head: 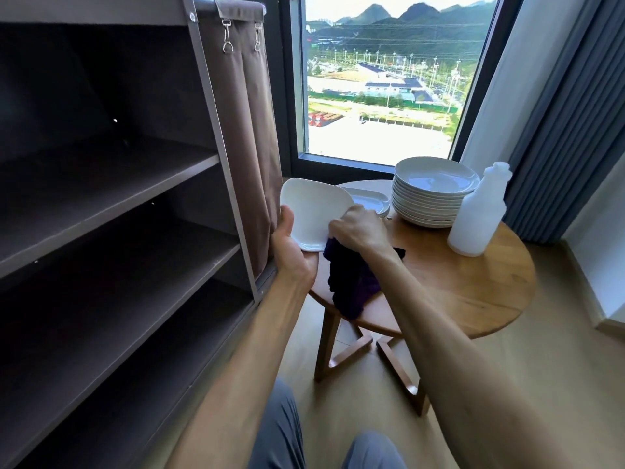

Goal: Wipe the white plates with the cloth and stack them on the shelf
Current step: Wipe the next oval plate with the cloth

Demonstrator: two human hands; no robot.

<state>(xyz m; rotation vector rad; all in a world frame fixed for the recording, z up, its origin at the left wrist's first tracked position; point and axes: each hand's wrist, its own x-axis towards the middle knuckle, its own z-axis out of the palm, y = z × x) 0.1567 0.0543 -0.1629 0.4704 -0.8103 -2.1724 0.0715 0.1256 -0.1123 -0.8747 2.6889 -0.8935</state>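
- Left hand [290,243]: closed on the near edge of a white, rounded-square ceramic plate [313,211], thumb over the rim, the plate tilted above the edge of the round wooden table [473,292].
- Right hand [360,228]: fingers curled around a dark purple cloth [350,282], pressed to the plate's right side; the rest of the cloth hangs below.
- Tall stack of round white plates [434,194]: on the table, beside a translucent plastic bottle [477,214].
- Dark brown shelf unit [118,184]: on the left, no plates visible.
- Handling advice: keep the plate firmly supported; sweep the cloth across the whole face and rim, then turn it over for the underside before shelving.
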